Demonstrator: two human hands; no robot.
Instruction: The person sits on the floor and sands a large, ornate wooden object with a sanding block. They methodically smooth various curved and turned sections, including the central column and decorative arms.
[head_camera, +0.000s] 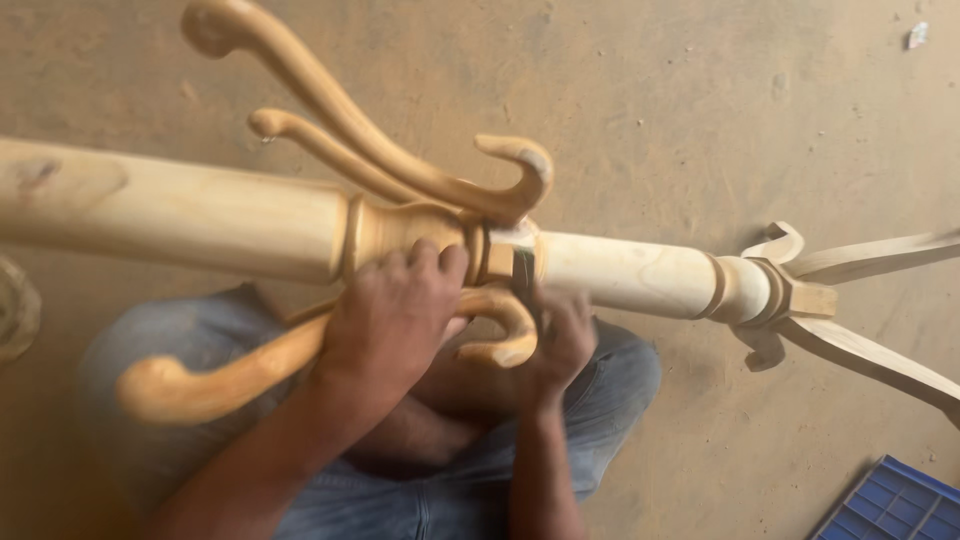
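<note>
A pale turned wooden pole (180, 215) of a coat stand lies across my lap, running left to right. Curved wooden hooks (330, 110) sprout from a bulbous collar at its middle. My left hand (395, 310) wraps over the collar and grips the pole beside a lower hook (215, 380). My right hand (560, 340) sits just under the pole to the right, closed on a small dark metal tool (522, 275) pressed at the joint. Splayed legs (860, 300) join the pole's right end.
The floor (700, 90) is dusty bare concrete. A blue plastic crate (895, 505) shows at the lower right corner. A rounded wooden piece (15, 310) peeks in at the left edge. My jeans-clad legs (420, 500) are folded beneath the pole.
</note>
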